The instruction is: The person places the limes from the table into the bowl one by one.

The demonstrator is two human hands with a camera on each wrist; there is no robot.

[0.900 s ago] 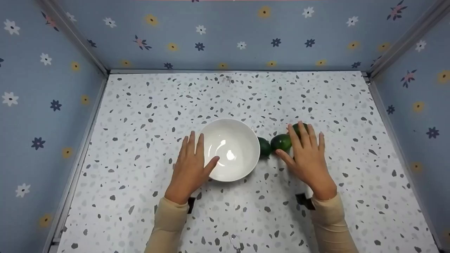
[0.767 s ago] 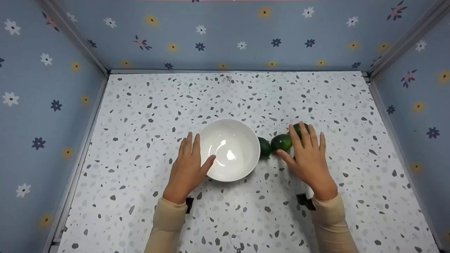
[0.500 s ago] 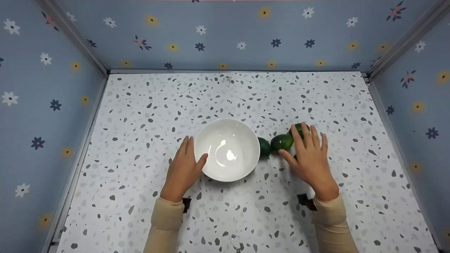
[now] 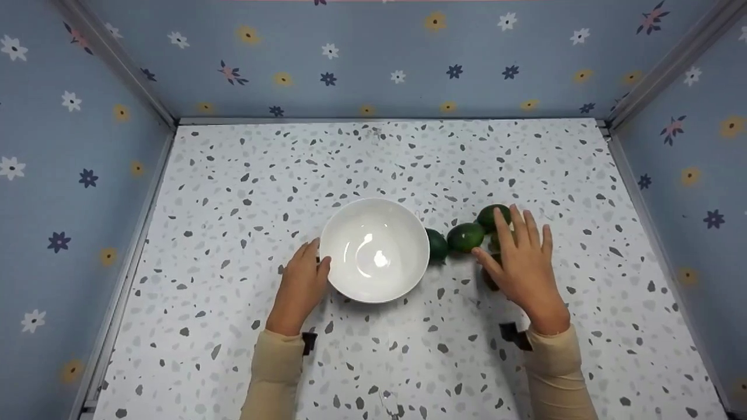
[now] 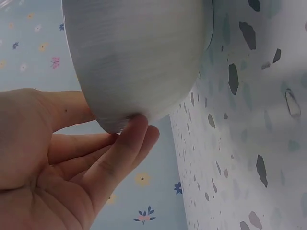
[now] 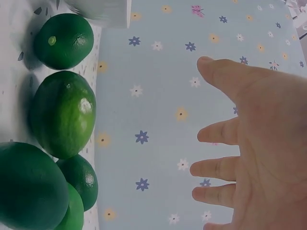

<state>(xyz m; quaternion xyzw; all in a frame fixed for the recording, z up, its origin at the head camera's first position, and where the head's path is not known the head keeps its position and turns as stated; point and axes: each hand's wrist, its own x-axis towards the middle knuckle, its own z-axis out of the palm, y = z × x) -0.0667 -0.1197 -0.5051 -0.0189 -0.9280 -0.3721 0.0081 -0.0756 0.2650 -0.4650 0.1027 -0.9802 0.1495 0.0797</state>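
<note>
A white bowl point(image 4: 373, 286) sits near the middle of the speckled table. My left hand point(image 4: 299, 287) is at its left rim, thumb at the edge and fingertips point(image 5: 136, 127) curled against the outer wall, pinching it. Several smooth green oval fruits that look like limes lie right of the bowl, the nearest lime point(image 4: 436, 245) close by its wall, another lime point(image 4: 465, 238) beside that. My right hand point(image 4: 528, 271) hovers over the right end of the group with fingers spread, partly hiding some limes. In the right wrist view, the palm holds nothing and stands apart from the limes point(image 6: 64, 115).
Blue floral panels point(image 4: 373, 58) wall in the table point(image 4: 262, 175) at the back and both sides, with metal strips along the edges. A small clear scrap point(image 4: 388, 402) lies near the front edge.
My left hand has drawn back left from over the bowl to its left rim and now pinches it. The right hand has shifted slightly right, uncovering more limes.
</note>
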